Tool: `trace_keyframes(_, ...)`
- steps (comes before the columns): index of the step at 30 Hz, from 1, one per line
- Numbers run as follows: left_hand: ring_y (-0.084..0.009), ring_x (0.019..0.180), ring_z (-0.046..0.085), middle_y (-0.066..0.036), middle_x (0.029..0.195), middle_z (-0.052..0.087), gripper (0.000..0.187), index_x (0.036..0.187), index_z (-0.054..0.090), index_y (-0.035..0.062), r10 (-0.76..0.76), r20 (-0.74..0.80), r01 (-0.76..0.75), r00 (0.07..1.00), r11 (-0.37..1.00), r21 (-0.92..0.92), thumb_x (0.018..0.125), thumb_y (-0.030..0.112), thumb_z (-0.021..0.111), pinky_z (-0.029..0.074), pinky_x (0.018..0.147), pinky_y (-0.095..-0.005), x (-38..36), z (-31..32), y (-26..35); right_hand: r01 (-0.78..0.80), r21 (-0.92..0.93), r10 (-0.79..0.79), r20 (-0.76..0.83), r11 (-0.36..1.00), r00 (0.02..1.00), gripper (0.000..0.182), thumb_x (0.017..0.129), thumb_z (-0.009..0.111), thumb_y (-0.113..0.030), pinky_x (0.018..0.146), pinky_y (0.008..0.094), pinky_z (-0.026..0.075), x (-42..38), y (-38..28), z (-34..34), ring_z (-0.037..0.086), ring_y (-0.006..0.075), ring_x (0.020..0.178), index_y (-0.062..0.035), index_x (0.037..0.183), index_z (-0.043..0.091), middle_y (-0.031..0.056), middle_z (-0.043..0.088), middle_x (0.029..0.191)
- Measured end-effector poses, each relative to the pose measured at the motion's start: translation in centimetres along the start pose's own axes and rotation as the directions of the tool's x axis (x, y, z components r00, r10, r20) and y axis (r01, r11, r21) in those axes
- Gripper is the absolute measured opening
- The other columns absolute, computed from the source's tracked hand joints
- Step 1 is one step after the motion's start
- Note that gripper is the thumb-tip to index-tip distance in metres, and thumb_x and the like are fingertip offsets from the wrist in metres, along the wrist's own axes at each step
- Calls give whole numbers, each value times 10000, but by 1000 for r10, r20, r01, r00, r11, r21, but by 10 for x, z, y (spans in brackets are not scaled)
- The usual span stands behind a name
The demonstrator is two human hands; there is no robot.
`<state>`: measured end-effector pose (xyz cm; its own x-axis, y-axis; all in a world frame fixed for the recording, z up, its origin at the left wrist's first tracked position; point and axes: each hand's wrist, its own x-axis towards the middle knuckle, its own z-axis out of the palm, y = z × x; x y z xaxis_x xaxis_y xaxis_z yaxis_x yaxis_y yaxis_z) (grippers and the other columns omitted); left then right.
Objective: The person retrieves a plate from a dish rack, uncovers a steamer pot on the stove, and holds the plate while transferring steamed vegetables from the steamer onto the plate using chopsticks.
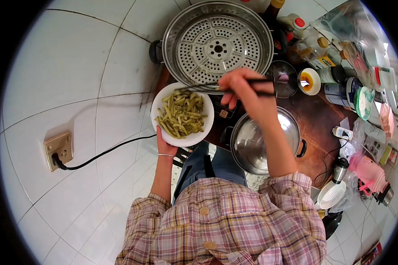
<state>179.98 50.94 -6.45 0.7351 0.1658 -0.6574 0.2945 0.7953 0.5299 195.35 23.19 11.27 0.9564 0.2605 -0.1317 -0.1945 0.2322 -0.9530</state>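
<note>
My left hand (pixel 165 142) grips the lower rim of a white bowl (pixel 157 115), tilting it a little toward me. Cut green strips of cooked vegetable (pixel 181 115), which look like beans, fill its middle. In my right hand (pixel 243 86) is a pair of chopsticks (pixel 263 87), with dark thick ends and thin metallic shafts. Their tips reach left to the bowl's upper rim, over the vegetable. Just beyond the bowl is a large steel steamer pot (pixel 166 48) holding a perforated tray (pixel 199 39), with only a few small scraps on it.
A steel pot (pixel 252 152) with black handles sits under my right forearm. To the right are a small bowl of orange-brown sauce (pixel 308 83), a dark bowl (pixel 283 77) and several bottles and jars (pixel 318 48). A black cord (pixel 110 151) runs from the wall socket (pixel 59 150) on the left.
</note>
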Motion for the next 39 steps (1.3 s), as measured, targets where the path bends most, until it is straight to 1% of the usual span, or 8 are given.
trace_keyframes(5, -293, 1245, 397, -120, 1364, 399, 600, 1380, 294, 102, -29, 27, 30, 999, 999, -35, 923, 479, 385, 331, 1034, -475, 1, -4, 0, 368, -177, -303, 312, 913, 901, 233, 908, 503, -140, 611, 202, 428, -22, 27, 24, 492, 119, 547, 4, 749, 594, 11, 519, 638)
trace_keyframes(9, -295, 1245, 397, -113, 1366, 399, 603, 1381, 295, 114, -11, -13, 11, 1000, 1000, 5, 917, 484, 398, 326, 1037, -481, -1, -1, 0, 89, -74, -95, -90, 993, 991, 136, 866, 577, -82, 518, 194, 420, -7, 4, 6, 516, 53, 571, 25, 829, 650, 19, 611, 717)
trace_keyframes(15, -303, 1244, 394, -112, 1367, 396, 603, 1383, 291, 117, -15, -15, 15, 1000, 1000, -10, 917, 484, 398, 323, 1039, -482, 1, -2, -1, 282, -381, -295, 27, 880, 955, 144, 840, 615, -103, 520, 242, 437, 42, 59, -6, 571, 142, 576, 31, 800, 648, 65, 651, 740)
trace_keyframes(29, -296, 1244, 396, -121, 1370, 387, 615, 1384, 276, 90, 1, -14, -1, 1000, 1000, 3, 922, 479, 391, 341, 1032, -456, 0, 0, -1, -24, 23, 25, -41, 999, 999, 167, 863, 588, -170, 488, 163, 399, -3, 6, 5, 572, 52, 587, -18, 831, 649, 7, 620, 726)
trace_keyframes(31, -293, 1245, 396, -120, 1371, 385, 621, 1384, 277, 91, 15, -13, -14, 1000, 1000, 20, 919, 485, 394, 341, 1031, -456, -1, 4, -1, 48, -307, -32, 57, 950, 998, 146, 850, 605, -166, 548, 178, 420, -22, 4, 20, 574, 71, 657, -24, 847, 638, 10, 603, 749)
trace_keyframes(34, -294, 1244, 396, -118, 1371, 385, 626, 1384, 276, 91, -5, 15, 5, 1000, 1000, -4, 917, 488, 399, 341, 1030, -457, -4, 8, 0, 399, -250, -273, 421, 882, 865, 76, 831, 586, -74, 642, 249, 466, -19, 30, 23, 552, 123, 696, 1, 827, 588, 28, 578, 753)
trace_keyframes(36, -294, 1244, 396, -118, 1369, 387, 626, 1385, 276, 92, 5, 7, -5, 1000, 1000, 11, 917, 489, 398, 343, 1029, -458, -3, 9, 0, 53, -138, -29, 166, 989, 986, 68, 835, 581, -59, 643, 238, 468, -9, 36, 16, 553, 115, 699, 9, 840, 589, 29, 573, 750)
trace_keyframes(39, -295, 1242, 398, -118, 1368, 388, 623, 1384, 277, 92, 9, -24, -8, 1000, 1000, 24, 918, 488, 395, 345, 1028, -459, -5, 7, -1, 306, -125, -310, -6, 944, 951, 137, 877, 565, -87, 517, 187, 451, 18, 26, 4, 565, 79, 586, 31, 873, 635, 40, 639, 840)
